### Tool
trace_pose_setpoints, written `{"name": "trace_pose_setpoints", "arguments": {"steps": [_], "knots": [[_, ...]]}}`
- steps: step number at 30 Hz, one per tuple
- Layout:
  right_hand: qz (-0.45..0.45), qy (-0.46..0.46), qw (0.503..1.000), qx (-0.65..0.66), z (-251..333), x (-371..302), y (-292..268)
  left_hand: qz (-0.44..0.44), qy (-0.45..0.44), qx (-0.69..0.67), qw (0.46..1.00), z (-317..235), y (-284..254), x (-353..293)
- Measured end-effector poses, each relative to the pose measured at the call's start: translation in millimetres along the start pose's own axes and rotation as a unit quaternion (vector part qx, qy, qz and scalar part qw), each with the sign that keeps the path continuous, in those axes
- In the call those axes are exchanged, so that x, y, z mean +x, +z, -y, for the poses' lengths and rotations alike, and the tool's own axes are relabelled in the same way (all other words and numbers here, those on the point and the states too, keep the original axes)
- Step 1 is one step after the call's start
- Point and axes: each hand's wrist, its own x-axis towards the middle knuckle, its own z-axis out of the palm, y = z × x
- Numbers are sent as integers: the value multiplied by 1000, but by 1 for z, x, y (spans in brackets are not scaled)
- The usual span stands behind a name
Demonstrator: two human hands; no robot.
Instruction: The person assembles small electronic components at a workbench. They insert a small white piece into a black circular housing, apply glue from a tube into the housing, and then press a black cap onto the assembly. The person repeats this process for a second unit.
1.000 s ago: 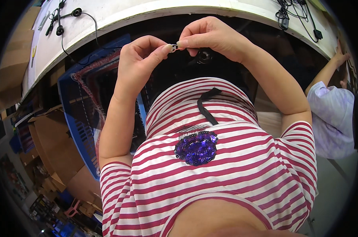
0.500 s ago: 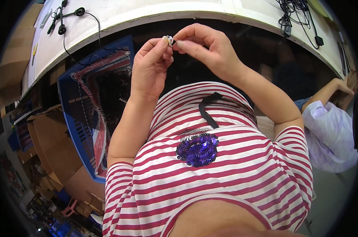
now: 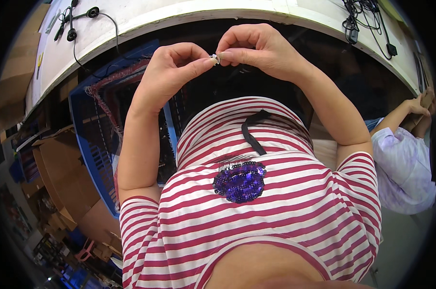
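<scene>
Between the fingertips of both hands sits a small whitish piece (image 3: 215, 59), too small to name its kind. My left hand (image 3: 177, 65) pinches it from the left with thumb and forefinger. From the right, the thumb and fingers of my right hand (image 3: 256, 50) close on its other side. Both hands are raised in front of me, just short of the white table's edge. Most of the piece is hidden by the fingertips.
Black cables with plugs lie on the white table (image 3: 179, 14), at the left (image 3: 72, 24) and right (image 3: 367, 21). A blue crate (image 3: 85, 144) lined with fabric stands low at my left, near cardboard boxes (image 3: 59, 168). At far right sits another person (image 3: 403, 164).
My left hand has turned from upright to pointing rightward, its wrist swinging left. Both hands have come level, with the whitish piece slightly lower and further right between them.
</scene>
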Motion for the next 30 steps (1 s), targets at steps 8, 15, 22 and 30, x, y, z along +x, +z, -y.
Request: {"name": "trace_pose_setpoints", "arguments": {"steps": [8, 15, 22, 30], "knots": [[-138, -127, 974, -124, -4, -7, 15, -72, 27, -217, 973, 19, 15, 5], [-199, -190, 933, -231, -9, -7, 21, -76, 2, -288, 955, 19, 18, 6], [-200, -193, 932, -234, -8, -3, 24, -50, 15, -240, 969, 12, 14, -1], [-133, 29, 987, 83, -6, 6, 24, -103, 72, -221, 967, 15, 18, 0]]}}
